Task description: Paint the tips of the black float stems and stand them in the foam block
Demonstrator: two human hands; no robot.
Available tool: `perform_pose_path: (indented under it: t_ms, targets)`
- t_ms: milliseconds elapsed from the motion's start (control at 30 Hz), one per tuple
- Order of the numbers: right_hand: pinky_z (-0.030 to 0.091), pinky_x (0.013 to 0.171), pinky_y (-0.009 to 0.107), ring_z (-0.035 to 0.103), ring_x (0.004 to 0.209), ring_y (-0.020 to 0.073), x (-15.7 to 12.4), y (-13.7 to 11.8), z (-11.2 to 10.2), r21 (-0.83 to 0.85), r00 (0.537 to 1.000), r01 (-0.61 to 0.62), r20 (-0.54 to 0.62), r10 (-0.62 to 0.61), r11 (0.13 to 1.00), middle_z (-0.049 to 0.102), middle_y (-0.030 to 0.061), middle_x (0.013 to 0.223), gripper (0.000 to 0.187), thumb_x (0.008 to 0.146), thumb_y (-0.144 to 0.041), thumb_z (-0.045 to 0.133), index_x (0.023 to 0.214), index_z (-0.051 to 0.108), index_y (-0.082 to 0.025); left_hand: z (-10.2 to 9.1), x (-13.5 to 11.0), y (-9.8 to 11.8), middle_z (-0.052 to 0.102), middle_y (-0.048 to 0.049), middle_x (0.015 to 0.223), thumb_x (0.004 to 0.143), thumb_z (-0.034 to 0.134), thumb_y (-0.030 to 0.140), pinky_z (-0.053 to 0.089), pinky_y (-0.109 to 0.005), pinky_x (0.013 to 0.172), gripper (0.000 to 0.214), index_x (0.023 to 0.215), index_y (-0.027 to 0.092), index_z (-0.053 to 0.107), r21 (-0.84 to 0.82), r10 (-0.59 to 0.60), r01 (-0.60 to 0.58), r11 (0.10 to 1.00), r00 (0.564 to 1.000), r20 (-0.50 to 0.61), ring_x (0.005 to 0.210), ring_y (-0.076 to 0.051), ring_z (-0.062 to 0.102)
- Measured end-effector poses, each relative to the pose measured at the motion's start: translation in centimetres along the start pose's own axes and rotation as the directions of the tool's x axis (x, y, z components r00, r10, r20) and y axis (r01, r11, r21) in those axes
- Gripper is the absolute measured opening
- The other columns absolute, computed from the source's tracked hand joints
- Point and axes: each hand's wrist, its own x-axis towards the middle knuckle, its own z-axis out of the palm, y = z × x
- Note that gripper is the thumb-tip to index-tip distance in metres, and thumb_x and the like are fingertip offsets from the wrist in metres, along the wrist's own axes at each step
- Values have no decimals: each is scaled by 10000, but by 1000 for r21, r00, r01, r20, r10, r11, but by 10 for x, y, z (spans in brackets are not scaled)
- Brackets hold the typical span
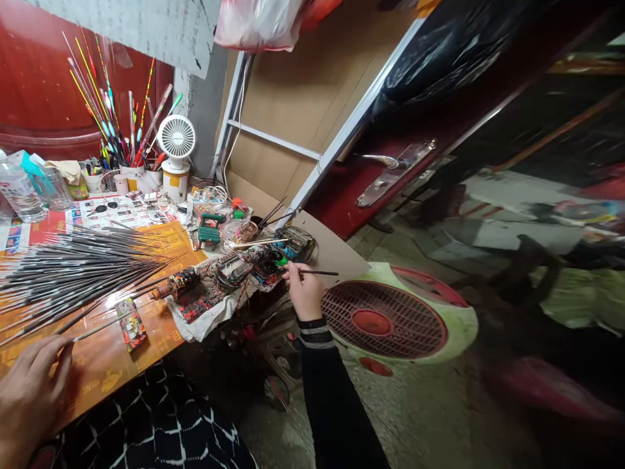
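Observation:
My left hand is closed, fingertips pinching the near end of a thin fishing float. The float runs across a paint-splattered block toward a paint-crusted motor-like tool with a brown tip; whether they join is hard to tell. Out past the table's right edge, my right hand is closed around a thin brush with a dark handle. The brush's tip lies near a green patch among dark, paint-caked small containers. A large pile of dark thin sticks covers the table's left part.
A small white fan stands behind, beside pots of bright-tipped floats. Clear bottles stand far left. Tangled wires and a green clamp-like object lie mid-table. A floor fan faces upward at right, below a red door.

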Motion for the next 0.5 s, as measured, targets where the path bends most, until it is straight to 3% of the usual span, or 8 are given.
perform_pose_path:
  t_ms: [133, 300, 500]
  targets:
    - [461, 657, 296, 618, 594, 171, 1, 5, 1, 32, 999, -25, 44, 24, 999, 720, 67, 713, 647, 877, -763, 436, 892, 690, -168, 2, -2, 0, 696, -40, 1076, 955, 478, 392, 542, -529, 876, 257, 1190, 346, 573, -27, -39, 39, 999, 999, -7, 987, -310, 667]
    - [472, 644, 298, 616, 576, 166, 0, 6, -9, 41, 998, -56, -8, 56, 998, 718, 75, 716, 686, 860, -789, 428, 897, 692, -157, 1, 1, 3, 691, -6, 1070, 954, 484, 383, 544, -511, 888, 293, 1236, 404, 560, -55, -41, 40, 998, 999, -18, 992, -289, 663]
    - [481, 618, 282, 603, 564, 152, -4, 4, -25, 90, 995, -65, -76, 72, 994, 706, 65, 693, 653, 859, -757, 479, 906, 705, -146, -3, 2, 4, 709, -72, 1049, 970, 534, 314, 528, -452, 889, 202, 1145, 247, 607, -17, 40, -41, 999, 998, -40, 959, -288, 681]
